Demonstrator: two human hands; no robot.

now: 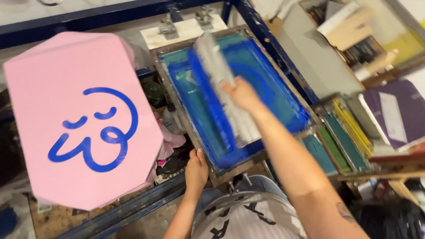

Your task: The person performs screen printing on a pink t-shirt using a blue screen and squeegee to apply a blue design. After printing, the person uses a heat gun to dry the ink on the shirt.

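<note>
Fingers of your right hand (242, 94) are closed on the squeegee (220, 84), which stands tilted on the mesh about midway along the screen (283, 104), its blade lying across the width. Your left hand (196, 170) clamps the near edge of the wooden frame (220, 174), holding it down. Blue ink (208, 132) is spread thick along the near and left side of the mesh, so you look to be partway through a pull, though the blur makes the direction hard to read. Just left, a pink shirt (40, 97) on its board already carries a finished blue line drawing (95, 128). Spare screens (341, 141) stand racked to your right.
</note>
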